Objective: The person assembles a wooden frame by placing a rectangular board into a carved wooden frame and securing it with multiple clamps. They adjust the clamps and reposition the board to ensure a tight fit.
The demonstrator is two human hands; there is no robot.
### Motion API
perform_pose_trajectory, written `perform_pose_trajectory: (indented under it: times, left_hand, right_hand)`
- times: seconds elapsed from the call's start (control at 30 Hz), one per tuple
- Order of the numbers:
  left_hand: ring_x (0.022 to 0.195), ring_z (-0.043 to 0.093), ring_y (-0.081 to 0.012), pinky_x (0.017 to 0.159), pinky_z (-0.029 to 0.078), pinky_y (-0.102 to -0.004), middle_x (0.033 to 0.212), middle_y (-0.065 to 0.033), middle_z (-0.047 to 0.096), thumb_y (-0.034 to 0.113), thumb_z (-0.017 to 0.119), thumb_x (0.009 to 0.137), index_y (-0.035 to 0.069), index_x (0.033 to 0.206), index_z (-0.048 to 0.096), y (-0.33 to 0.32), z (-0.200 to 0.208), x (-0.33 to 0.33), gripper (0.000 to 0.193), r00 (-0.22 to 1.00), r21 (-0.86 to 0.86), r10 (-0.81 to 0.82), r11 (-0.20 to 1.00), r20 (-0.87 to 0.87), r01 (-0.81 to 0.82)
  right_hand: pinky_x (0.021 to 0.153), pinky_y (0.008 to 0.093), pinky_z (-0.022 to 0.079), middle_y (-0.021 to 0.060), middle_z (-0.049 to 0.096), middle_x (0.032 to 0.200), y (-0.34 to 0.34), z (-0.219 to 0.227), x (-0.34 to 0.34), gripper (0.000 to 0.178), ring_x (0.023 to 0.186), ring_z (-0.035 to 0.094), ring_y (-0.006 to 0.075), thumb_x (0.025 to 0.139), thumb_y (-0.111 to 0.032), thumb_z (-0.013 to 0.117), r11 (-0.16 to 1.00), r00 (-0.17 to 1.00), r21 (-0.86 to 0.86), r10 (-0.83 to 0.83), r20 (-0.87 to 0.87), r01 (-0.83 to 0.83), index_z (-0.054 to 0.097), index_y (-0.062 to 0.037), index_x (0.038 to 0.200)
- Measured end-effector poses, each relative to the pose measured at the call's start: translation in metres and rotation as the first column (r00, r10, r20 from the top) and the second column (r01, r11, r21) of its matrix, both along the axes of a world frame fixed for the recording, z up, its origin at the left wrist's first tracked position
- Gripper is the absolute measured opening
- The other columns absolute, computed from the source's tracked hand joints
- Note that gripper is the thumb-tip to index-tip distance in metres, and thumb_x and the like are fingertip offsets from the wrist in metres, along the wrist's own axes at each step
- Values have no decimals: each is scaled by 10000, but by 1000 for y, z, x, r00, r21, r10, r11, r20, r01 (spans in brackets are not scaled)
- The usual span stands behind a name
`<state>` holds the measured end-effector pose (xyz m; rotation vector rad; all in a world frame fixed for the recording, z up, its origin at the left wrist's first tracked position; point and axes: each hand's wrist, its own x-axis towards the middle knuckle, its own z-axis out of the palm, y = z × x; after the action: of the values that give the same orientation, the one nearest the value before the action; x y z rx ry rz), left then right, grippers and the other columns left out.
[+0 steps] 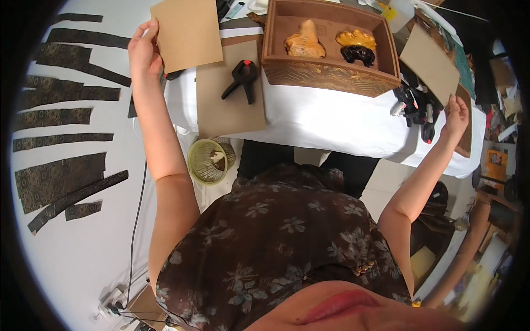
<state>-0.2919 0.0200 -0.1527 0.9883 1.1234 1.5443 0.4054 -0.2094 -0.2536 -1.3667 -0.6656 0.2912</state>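
Note:
My left hand (146,48) is raised at the upper left, its fingers closed on the edge of a flat tan board (189,34). At the far right, my right hand (456,117) pinches the lower corner of another flat greyish-tan board (429,62), which is tilted. Between them stands an open brown box (331,76) with a patterned front wall. Inside lie a pale yellow-brown carved piece (305,42), a yellow carved piece (356,38) and a dark one (358,54) just below it. A black spring clamp (243,80) with red tips rests on a larger brown board (229,115) left of the box.
Several dark patterned fabric strips (63,168) lie on the white surface at left. More black clamps (415,110) are heaped near my right hand. Below the table edge stands a green wastebasket (202,161). A black cable (137,220) runs down to a power strip (114,302).

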Motion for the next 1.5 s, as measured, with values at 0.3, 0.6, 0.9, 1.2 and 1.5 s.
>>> perform_pose_trajectory:
  times: [0.3,0.6,0.9,1.2,1.5]
  left_hand:
    - [764,625,-153,737,522,-296,863,-59,688,164,743,853,24,961,717,18,80,159,179,729,52,-522,797,-443,602]
    - [832,649,-160,766,518,-302,873,-55,724,17,726,780,0,930,745,99,8,298,153,160,-222,-789,351,-593,909]
    - [950,645,-161,840,515,-289,1008,-93,712,2,701,795,-9,1056,696,65,25,263,262,265,-163,-740,450,-618,878]
    - [920,626,-137,830,500,-279,993,-79,689,82,704,864,-5,1093,662,54,-5,180,249,573,176,-299,757,-763,629]
    - [1230,521,-190,1059,405,-326,1322,-136,548,198,757,872,19,1368,479,5,-55,149,596,740,-23,-461,855,-490,517]
  right_hand:
    - [948,331,496,152,675,1203,32,110,-133,584,1078,663,254,808,-427,794,992,665,-52,-40,745,118,643,-50,1227]
    - [1118,431,340,258,398,1409,122,162,-259,1137,1321,418,371,580,-375,919,554,16,-659,771,636,-510,276,-31,1452]
    - [1063,503,358,274,479,1335,127,138,-253,1105,1256,465,423,579,-529,869,576,81,-710,796,600,-404,342,-54,1427]
    - [985,491,405,218,610,1195,151,126,-263,950,1166,544,410,586,-582,847,555,-12,-744,799,601,-371,490,-68,1300]
    - [1104,525,294,227,571,1247,153,110,-260,915,1238,504,375,619,-563,836,542,-58,-763,801,595,-352,484,-66,1302]
